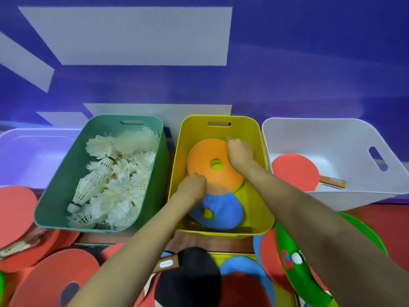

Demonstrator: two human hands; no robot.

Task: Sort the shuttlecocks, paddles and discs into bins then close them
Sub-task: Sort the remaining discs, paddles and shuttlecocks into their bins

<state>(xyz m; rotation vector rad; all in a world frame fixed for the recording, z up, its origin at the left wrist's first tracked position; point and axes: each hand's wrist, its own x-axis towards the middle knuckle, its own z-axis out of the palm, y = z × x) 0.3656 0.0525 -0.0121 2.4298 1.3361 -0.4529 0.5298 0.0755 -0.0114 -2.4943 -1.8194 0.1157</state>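
Discs | we grip orange disc (205,156) at opposite edges, left hand (192,185) and right hand (240,151) both clasping it | likely laying it flat in yellow bin (190,134)

The person has two bare arms, the left arm (132,251) and the right arm (309,207), and they stay bare all the way from the near edge of the picture to the wrists. Each arm is long and smooth, looks wide at the near end and gets thinner toward the wrist. The left grip (192,185) and the right grip (240,151) are bare hands too, with bumpy knuckles on top.
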